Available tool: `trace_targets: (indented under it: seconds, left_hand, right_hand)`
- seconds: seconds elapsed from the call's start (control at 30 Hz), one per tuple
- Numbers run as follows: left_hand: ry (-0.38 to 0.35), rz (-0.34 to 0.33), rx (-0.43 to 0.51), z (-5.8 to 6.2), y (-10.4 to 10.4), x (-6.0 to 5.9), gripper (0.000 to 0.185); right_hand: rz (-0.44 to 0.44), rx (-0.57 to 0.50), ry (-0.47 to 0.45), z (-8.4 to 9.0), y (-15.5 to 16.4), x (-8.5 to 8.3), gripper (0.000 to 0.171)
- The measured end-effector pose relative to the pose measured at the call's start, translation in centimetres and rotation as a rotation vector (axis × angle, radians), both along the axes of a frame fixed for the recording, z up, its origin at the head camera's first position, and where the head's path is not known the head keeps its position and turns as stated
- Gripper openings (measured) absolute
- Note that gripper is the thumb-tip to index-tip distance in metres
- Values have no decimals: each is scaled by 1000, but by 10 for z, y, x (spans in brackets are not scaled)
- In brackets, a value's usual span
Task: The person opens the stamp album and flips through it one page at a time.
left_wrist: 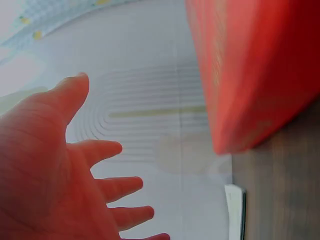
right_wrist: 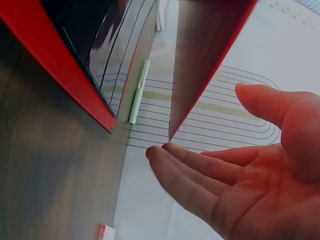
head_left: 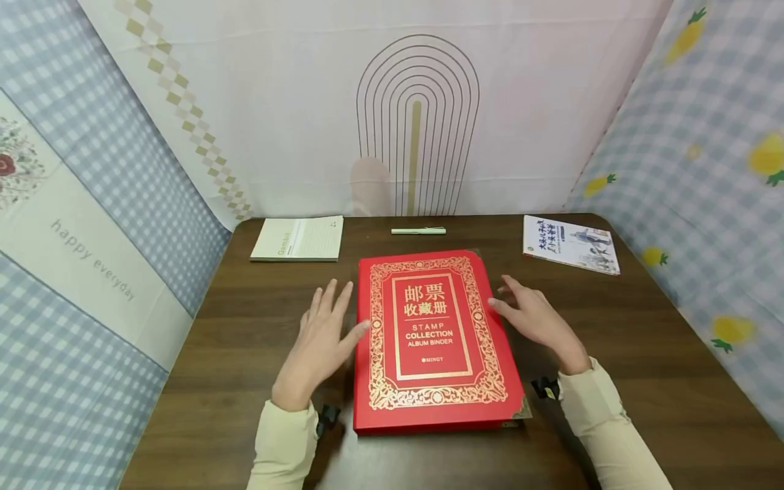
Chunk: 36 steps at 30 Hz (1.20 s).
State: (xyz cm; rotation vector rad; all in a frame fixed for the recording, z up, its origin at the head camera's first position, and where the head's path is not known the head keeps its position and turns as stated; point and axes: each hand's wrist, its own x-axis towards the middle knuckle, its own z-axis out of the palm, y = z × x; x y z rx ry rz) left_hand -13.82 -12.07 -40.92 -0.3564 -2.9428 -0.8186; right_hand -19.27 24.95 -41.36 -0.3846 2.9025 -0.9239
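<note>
Flanking the red stamp album binder point(head_left: 433, 340) with both hands, fingers spread and holding nothing. Its long axis runs away from me; my left hand point(head_left: 318, 344) brushes the spine edge, my right hand point(head_left: 535, 318) sits at the opening edge.

Red album binder point(head_left: 433, 340) with gold ornate border; pale green pen point(head_left: 418, 231); dark brown woodgrain table point(head_left: 643, 354).

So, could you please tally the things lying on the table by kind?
Stamp album binder: 1
Notebook: 1
Booklet: 1
Pen: 1
Total: 4
</note>
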Motion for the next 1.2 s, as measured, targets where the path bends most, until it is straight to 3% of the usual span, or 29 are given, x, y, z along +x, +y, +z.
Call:
trace_targets:
  seconds: [0.23,0.43,0.57,0.83,1.0,1.2]
  left_hand:
    - [-68,-41,42,0,22,28,84]
    - [-131,-157,67,-5,43,48,89]
    - [-164,-190,74,-8,51,56,93]
    - [-179,-184,75,-17,58,64,94]
    - [-232,-198,89,-21,62,72,96]
    - [-199,-242,84,-32,65,82,92]
  right_hand:
    - [17,-50,46,-4,-5,0,61]
    - [11,-87,64,-9,-9,0,55]
    - [7,-128,4,-10,-9,-1,56]
    - [17,-222,-86,-10,-9,-4,49]
    - [19,-274,-123,-6,-10,-3,43]
    - [35,-312,-157,-1,-9,-1,45]
